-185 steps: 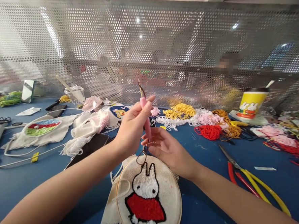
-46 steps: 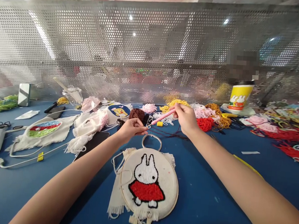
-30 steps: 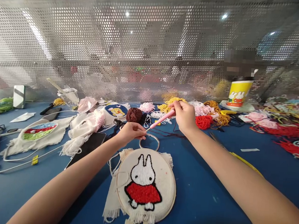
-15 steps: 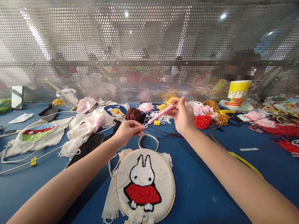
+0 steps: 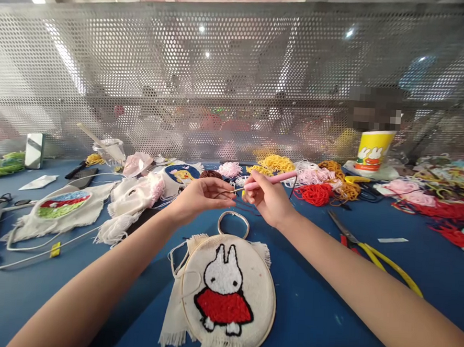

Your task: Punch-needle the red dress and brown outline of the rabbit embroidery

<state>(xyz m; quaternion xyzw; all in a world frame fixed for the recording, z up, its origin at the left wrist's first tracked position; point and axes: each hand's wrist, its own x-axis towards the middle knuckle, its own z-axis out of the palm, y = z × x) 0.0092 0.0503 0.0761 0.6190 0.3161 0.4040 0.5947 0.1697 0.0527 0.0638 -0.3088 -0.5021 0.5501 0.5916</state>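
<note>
My right hand (image 5: 270, 199) grips a pink punch needle (image 5: 274, 180) near its front end, the handle sloping up to the right. Dark yarn hangs from the handle's back end. My left hand (image 5: 201, 197) is just left of the needle tip, fingers curled and closed on a thin dark strand of yarn (image 5: 226, 193). Below both hands an embroidery hoop (image 5: 262, 280) lies on the blue table, its cream cloth worked with a white rabbit in a red dress. A small bare hoop ring (image 5: 233, 224) lies just behind it.
Yellow-handled scissors (image 5: 372, 250) lie by my right forearm. Red yarn (image 5: 313, 194) and other skeins line the back, before a perforated metal screen (image 5: 237, 79). A yellow cup (image 5: 375, 151) stands back right. Other stitched cloths (image 5: 67, 205) and a white cable (image 5: 25, 268) are left.
My right hand has moved from the punch needle's rear end to its front, lowering and turning so the handle points up-right. My left hand has shifted slightly away from the tip. The view has shifted slightly.
</note>
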